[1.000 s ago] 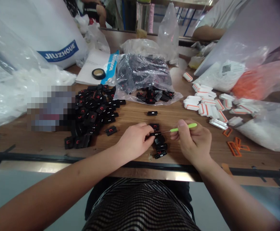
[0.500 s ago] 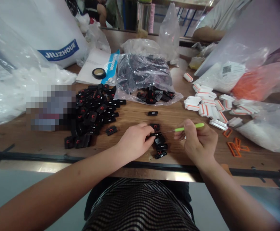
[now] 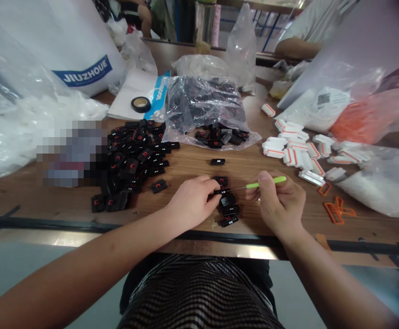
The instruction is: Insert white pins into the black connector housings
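My left hand is closed around one end of a small black plastic connector housing, pinched between thumb and fingers. In my right hand is a thin pick with a lime-green handle; its metal shaft points left, and the tip is at the held housing. Whether the tip is inside it I cannot tell. Several more black housings lie just below and beside the left fingertips, one showing a red clip. Another black housing lies apart, farther back.
A heap of black housings lies at left. Behind stands a clear bag of black parts. White pieces with orange strips and loose orange frames are at right. A tape roll rests on paper. A person's arm shows beyond.
My right hand and the green pick have shifted slightly left, towards the held housing. My left hand keeps its grip in the same place.
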Demonstrator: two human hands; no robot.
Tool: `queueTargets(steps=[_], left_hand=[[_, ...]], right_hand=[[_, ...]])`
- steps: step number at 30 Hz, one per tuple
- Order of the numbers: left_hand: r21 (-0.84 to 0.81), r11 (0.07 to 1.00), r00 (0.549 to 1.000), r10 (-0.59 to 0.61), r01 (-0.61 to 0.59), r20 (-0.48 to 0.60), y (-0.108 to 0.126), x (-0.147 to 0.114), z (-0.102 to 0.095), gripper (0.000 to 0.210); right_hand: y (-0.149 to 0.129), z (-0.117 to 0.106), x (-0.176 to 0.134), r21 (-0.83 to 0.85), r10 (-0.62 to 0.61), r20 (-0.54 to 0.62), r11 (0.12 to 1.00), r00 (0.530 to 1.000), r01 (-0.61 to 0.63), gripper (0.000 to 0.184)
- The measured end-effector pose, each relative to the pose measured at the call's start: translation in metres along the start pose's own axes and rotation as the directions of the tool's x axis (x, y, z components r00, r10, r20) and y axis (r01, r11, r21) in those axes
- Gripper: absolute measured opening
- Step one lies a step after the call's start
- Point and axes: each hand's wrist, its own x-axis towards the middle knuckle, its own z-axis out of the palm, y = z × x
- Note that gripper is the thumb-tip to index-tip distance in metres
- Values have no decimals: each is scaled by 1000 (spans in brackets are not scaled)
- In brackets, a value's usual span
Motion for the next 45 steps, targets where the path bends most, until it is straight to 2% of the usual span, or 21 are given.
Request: queueTargets(steps=[6,10,13,15,18,21,24,27,30,35,41,45], left_hand=[[0,1000,1000,0,0,2,0,0,1,7],[10,1000,1000,-2,2,8,2,0,-2,7],[15,1000,1000,-11,11,28,4,0,-13,11],[42,999,1000,-7,7,-1,3,3,-24,14],[139,988,997,74,-69,-33,-1,12,-36,19],[214,955,978,188,-205,94,-5,25,-36,23],[221,944,959,202,-245,196,-8,35,-28,21],[170,969,977,152,-177,150,-9,36,-23,20],[48,992,989,116,-120,88,-11,32,-24,21],[-51,993,992,106,-103,67,-11,29,-26,19],[-76,984,987,158,-159,-26,-17,31,-18,21],[-185,980,998,65,-67,-21,-19,31,-15,18]], right_hand=[[-4,-3,3,-135,1,52,991,999,6,34],[-9,-4,5,-293,-67,114,951,991,98,34],[-10,-3,5,-299,-106,144,943,984,145,32],[-9,-2,4,-285,-122,143,945,982,159,31],[-8,-2,2,-275,-154,128,944,980,184,31],[-8,-1,0,-255,-170,118,947,978,195,31],[-7,-2,-2,-223,-172,91,956,981,189,30],[-7,-2,-3,-177,-154,33,972,988,157,28],[-6,-2,-2,-138,-120,10,983,993,121,28],[-8,-2,2,2,-41,-19,999,999,41,30],[-9,-3,5,40,33,-50,999,998,-31,30],[-7,-4,8,29,43,-68,999,997,-41,30]])
